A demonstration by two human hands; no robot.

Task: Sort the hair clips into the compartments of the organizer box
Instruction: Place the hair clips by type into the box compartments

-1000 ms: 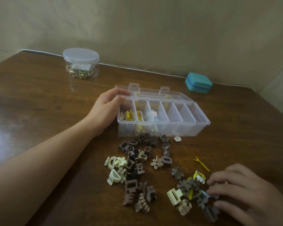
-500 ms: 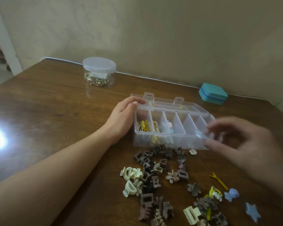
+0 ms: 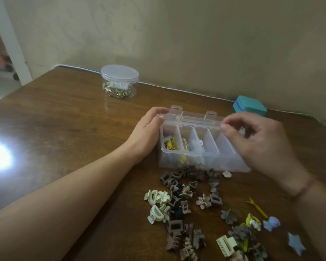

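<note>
At frame centre, organizer box (image 3: pixel 199 161): clear plastic, lid back, left compartments part-filled.
Hair clips (image 3: pixel 186 204): brown, cream, grey, heaped on surface (image 3: pixel 64 129) below.
Left hand (image 3: pixel 147 132): grips box's left end.
Right hand (image 3: pixel 256 140): fingers curled over box; grasp unclear.

Dark brown wood-grain bench (image 3: pixel 64 119) with a white glare spot. Clear, colourless organizer box (image 3: pixel 201 161); yellow clips (image 3: pixel 170 145) in its leftmost compartment. Loose clips: cream (image 3: pixel 156 197), brown (image 3: pixel 175 227), taupe flower (image 3: pixel 203 201), grey flower (image 3: pixel 229 216), yellow slide (image 3: pixel 257 207), pale blue star (image 3: pixel 296 243). Clear round jar (image 3: pixel 120 81) with gold-toned contents. Teal case (image 3: pixel 249 106) with a blue band. Beige wall (image 3: pixel 177 34) with a faint leaf pattern.
</note>
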